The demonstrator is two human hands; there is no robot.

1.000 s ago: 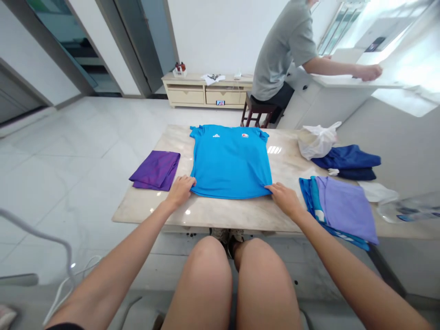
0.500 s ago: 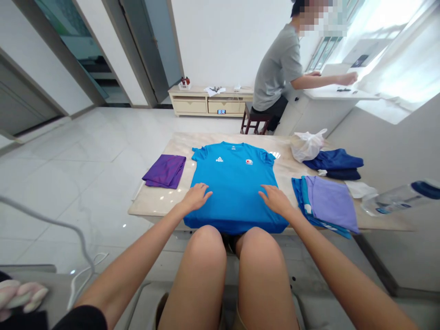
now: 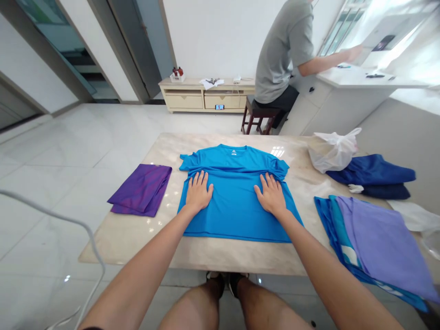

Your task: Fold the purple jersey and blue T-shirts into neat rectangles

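Note:
A bright blue T-shirt (image 3: 237, 211) lies spread on the marble-look table (image 3: 240, 261), its neck at the far side and its hem toward me. My left hand (image 3: 199, 191) rests flat on the shirt's left part, fingers stretched out. On the right part lies my right hand (image 3: 270, 193), also flat with fingers extended. Ahead of my fingertips the fabric is bunched into a crosswise fold that hides the chest prints. To the left sits a folded purple garment (image 3: 142, 189). At the right is a stack with a folded lavender garment (image 3: 385, 243) on top of blue ones.
Behind the stack lie dark blue clothes (image 3: 374, 174) and a white plastic bag (image 3: 335, 149). A person in a grey shirt (image 3: 283, 50) sits on a stool (image 3: 259, 112) at a white desk (image 3: 364, 78). A low cabinet (image 3: 184, 101) stands by the wall. A grey cable (image 3: 62, 217) hangs at left.
Both hands have pushed the T-shirt away from me; its hem now lies on the tabletop instead of over the edge, and the chest fabric has bunched up. My view has moved closer.

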